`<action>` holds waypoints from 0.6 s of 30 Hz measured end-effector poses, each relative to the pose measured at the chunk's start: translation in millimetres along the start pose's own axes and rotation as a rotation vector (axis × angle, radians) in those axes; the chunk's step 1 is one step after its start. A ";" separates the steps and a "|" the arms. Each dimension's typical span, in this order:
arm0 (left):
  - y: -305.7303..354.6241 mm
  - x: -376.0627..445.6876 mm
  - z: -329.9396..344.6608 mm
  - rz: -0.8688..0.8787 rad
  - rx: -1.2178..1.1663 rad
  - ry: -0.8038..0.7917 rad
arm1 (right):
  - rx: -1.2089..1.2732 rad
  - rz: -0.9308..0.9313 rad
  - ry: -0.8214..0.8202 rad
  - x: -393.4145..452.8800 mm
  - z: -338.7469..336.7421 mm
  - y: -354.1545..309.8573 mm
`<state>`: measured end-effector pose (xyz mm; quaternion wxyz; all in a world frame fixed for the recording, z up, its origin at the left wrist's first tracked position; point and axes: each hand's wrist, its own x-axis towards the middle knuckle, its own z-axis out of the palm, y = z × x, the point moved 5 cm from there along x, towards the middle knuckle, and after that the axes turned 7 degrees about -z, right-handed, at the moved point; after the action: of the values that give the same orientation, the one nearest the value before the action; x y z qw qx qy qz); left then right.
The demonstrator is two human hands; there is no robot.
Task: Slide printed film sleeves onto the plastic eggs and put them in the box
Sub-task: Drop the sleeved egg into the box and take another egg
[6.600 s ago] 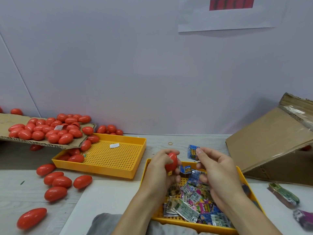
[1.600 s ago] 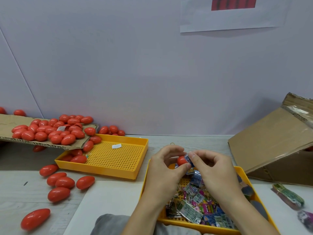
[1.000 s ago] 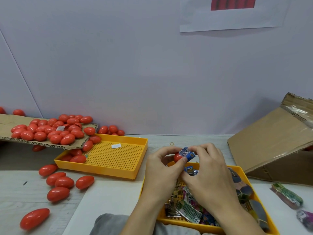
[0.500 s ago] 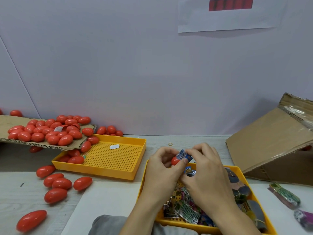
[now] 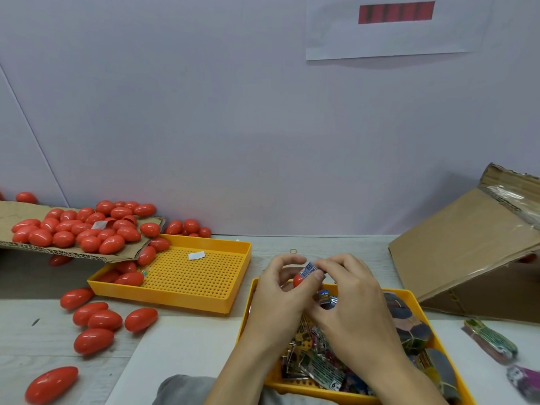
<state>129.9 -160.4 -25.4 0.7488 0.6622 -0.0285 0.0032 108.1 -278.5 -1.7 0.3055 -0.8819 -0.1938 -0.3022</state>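
Where the grey table point(image 5: 277, 247) meets the pale wall, a large cardboard box point(image 5: 473, 252) is seen lying tilted at the right, its flap edged with clear tape. At the left, a cardboard sheet point(image 5: 17, 211) heaped with red plastic eggs point(image 5: 87, 226) is propped over the near corner of an empty-looking perforated yellow tray point(image 5: 187, 276), into which a few eggs have spilled; more loose eggs point(image 5: 96, 320) are scattered on the table in front of it. A second yellow tray point(image 5: 409, 296), filled with flat printed film sleeves point(image 5: 318, 369), is set at the near edge, partly on a white sheet point(image 5: 181, 352). Above this tray's far rim, a red egg point(image 5: 298, 279) is gripped by the left hand point(image 5: 277, 299), whose fingers are curled round it. A blue-and-white printed sleeve point(image 5: 310, 268) is pinched by the thumb and fingertips of the right hand point(image 5: 353, 305) and is held against the egg's right end, partly over it; how far it is drawn on cannot be told. Another small blue sleeve point(image 5: 323, 296) is visible just beneath the hands. Two sleeved items, one green point(image 5: 491, 340) and one purple point(image 5: 523, 381), are lying on the table to the right of the tray.
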 end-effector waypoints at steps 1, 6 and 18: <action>0.8 -0.2 1.1 0.006 0.006 -0.015 | 0.034 -0.006 -0.003 0.2 -0.2 -1.0; 3.6 0.1 3.0 0.025 0.022 -0.055 | 0.139 -0.001 0.017 -0.2 -0.6 -0.7; 7.3 -4.0 5.9 0.008 0.024 -0.073 | 0.165 0.035 0.059 -1.6 -0.1 4.0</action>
<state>125.3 -165.2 -17.6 0.7390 0.6709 -0.0586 -0.0177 109.0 -281.7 -4.4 0.3877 -0.8478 -0.1935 -0.3057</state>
